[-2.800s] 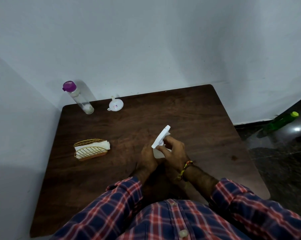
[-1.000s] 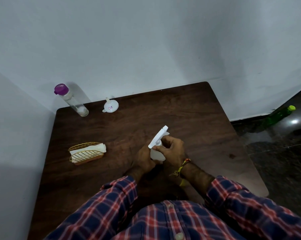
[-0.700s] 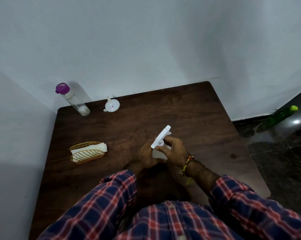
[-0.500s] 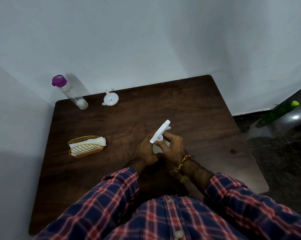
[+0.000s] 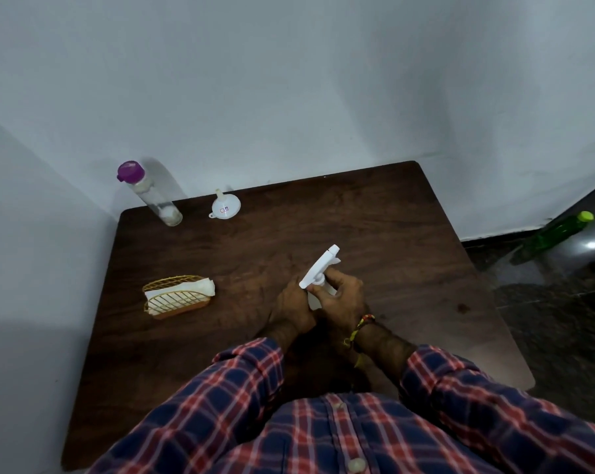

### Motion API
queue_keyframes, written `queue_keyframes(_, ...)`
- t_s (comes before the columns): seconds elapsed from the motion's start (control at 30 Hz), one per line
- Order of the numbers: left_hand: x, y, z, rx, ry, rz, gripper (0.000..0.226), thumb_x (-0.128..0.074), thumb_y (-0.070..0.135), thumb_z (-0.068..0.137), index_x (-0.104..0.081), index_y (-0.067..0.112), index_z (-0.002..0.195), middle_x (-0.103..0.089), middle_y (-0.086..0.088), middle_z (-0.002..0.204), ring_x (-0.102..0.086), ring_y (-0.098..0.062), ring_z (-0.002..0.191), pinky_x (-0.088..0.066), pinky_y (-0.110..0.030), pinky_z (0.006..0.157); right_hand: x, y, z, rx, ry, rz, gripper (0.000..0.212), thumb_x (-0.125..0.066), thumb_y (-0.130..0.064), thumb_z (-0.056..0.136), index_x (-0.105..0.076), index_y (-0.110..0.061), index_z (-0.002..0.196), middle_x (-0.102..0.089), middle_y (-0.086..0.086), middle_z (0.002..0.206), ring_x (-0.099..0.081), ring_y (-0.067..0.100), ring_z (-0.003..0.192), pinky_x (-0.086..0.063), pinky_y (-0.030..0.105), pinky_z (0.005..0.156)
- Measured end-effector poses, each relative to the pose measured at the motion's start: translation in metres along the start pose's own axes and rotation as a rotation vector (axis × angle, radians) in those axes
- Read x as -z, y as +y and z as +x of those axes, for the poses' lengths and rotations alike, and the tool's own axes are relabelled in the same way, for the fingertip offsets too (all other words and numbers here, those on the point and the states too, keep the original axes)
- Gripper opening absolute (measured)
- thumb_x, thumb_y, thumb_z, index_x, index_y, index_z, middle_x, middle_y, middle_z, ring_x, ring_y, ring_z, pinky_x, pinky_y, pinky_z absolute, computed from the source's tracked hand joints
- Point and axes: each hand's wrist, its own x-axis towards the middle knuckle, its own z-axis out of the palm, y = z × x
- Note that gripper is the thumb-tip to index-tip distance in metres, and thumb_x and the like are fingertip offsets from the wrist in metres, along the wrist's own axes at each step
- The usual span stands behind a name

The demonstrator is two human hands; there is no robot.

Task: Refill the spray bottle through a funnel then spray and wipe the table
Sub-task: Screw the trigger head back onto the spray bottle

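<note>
Where the two hands meet at the middle of the dark wooden counter (image 5: 374,217), the body of the small white plastic spray bottle (image 5: 318,280) is mostly hidden; only its angled trigger head and a strip of its neck show, the nozzle pointing far and right. Fingers (image 5: 333,273) of the right hand (image 5: 340,299) curl round the neck just under the head, the thumb against the collar. Left hand (image 5: 292,307) wraps the bottle lower down, its fingertips out of sight behind the bottle, so how tightly they close cannot be told. A braided thread band (image 5: 359,331) circles the right wrist, and plaid shirt sleeves (image 5: 220,405) are cut off by the near edge.

Left of the hands stands an orange wire napkin holder (image 5: 176,297) with white tissues. At the far left corner sit a clear bottle with a purple cap (image 5: 149,193) and, beside it, a small white funnel (image 5: 224,206) resting mouth-down. A green bottle (image 5: 559,232) lies blurred on the dark floor to the right.
</note>
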Motion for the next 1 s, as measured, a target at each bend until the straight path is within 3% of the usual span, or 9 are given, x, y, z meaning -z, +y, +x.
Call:
queue_keyframes(0.13,0.000,0.004,-0.007,-0.002,0.046,-0.049,0.036,-0.065,0.037,0.080,-0.063,0.019,0.112,-0.065,0.002,0.109,-0.061,-0.015,0.101,-0.052,-0.034,0.090,-0.003,-0.005,-0.009,-0.020,0.087,0.017,0.022,-0.080,-0.032,0.079,-0.068,-0.020,0.093,-0.072,-0.012,0.084,-0.067,-0.003,0.080,-0.049,0.013,0.067)
queue_keyframes(0.23,-0.004,0.010,-0.018,0.010,0.139,-0.181,0.047,-0.052,0.049,0.076,-0.064,0.021,0.111,-0.068,0.003,0.106,-0.065,-0.016,0.099,-0.054,-0.040,0.089,-0.007,-0.011,-0.019,-0.075,0.193,0.041,0.051,-0.084,-0.033,0.072,-0.047,-0.023,0.106,-0.065,-0.013,0.093,-0.064,-0.001,0.086,-0.045,0.009,0.066)
queue_keyframes(0.37,-0.009,0.009,-0.020,0.015,0.046,-0.077,0.064,-0.070,0.037,0.079,-0.050,0.015,0.135,-0.057,-0.007,0.132,-0.056,-0.027,0.121,-0.045,-0.044,0.105,-0.009,-0.009,-0.001,-0.005,0.065,-0.025,0.089,-0.084,-0.033,0.071,-0.033,-0.024,0.144,-0.055,-0.006,0.132,-0.059,0.011,0.115,-0.047,0.027,0.098)
queue_keyframes(0.43,-0.007,0.002,-0.018,-0.028,0.011,-0.137,0.076,-0.076,0.051,0.066,-0.051,0.020,0.132,-0.061,0.002,0.125,-0.060,-0.015,0.112,-0.051,-0.038,0.096,-0.007,-0.008,0.006,0.052,0.061,-0.075,0.077,-0.077,-0.029,0.082,-0.039,-0.011,0.146,-0.053,0.004,0.139,-0.054,0.018,0.126,-0.042,0.032,0.109)
queue_keyframes(0.53,0.002,-0.013,-0.019,-0.034,-0.096,-0.135,0.084,-0.082,0.056,0.059,-0.048,0.027,0.129,-0.062,0.008,0.122,-0.061,-0.008,0.108,-0.055,-0.033,0.090,-0.001,-0.008,0.006,0.085,0.070,-0.024,0.053,-0.071,-0.029,0.089,-0.052,-0.009,0.133,-0.063,0.005,0.112,-0.062,0.017,0.102,-0.049,0.036,0.099)
queue_keyframes(0.67,0.013,-0.037,-0.027,0.039,-0.084,-0.058,0.066,-0.070,0.054,0.078,-0.048,0.026,0.134,-0.059,0.003,0.129,-0.058,-0.013,0.114,-0.050,-0.037,0.098,0.016,0.003,0.003,0.105,0.180,0.077,0.038,-0.064,-0.043,0.090,-0.061,-0.023,0.122,-0.068,0.004,0.112,-0.069,0.025,0.095,-0.056,0.046,0.088)
queue_keyframes(0.77,0.019,-0.058,-0.035,0.109,-0.013,0.026,0.052,-0.065,0.046,0.087,-0.051,0.023,0.131,-0.058,-0.003,0.131,-0.055,-0.018,0.118,-0.045,-0.035,0.101,0.029,-0.005,-0.004,0.149,0.138,0.077,0.015,-0.064,-0.026,0.094,-0.063,-0.030,0.108,-0.069,0.012,0.100,-0.068,0.019,0.072,-0.059,0.037,0.067)
queue_keyframes(0.93,0.033,-0.078,-0.043,0.249,0.025,0.091,0.052,-0.069,0.036,0.086,-0.052,0.010,0.129,-0.055,-0.013,0.132,-0.050,-0.028,0.124,-0.040,-0.034,0.104,0.024,-0.025,-0.015,0.278,0.022,-0.031,0.005,-0.065,-0.014,0.095,-0.068,-0.012,0.097,-0.067,0.007,0.078,-0.064,0.021,0.065,-0.055,0.038,0.064)
queue_keyframes(1.0,0.038,-0.082,-0.045,0.317,0.024,0.097,0.065,-0.074,0.035,0.082,-0.045,0.011,0.136,-0.044,-0.014,0.144,-0.040,-0.029,0.134,-0.037,-0.037,0.110,0.017,-0.034,-0.019,0.258,0.010,-0.064,0.015,-0.065,-0.018,0.095,-0.066,-0.006,0.086,-0.063,0.012,0.068,-0.062,0.028,0.062,-0.052,0.039,0.059)
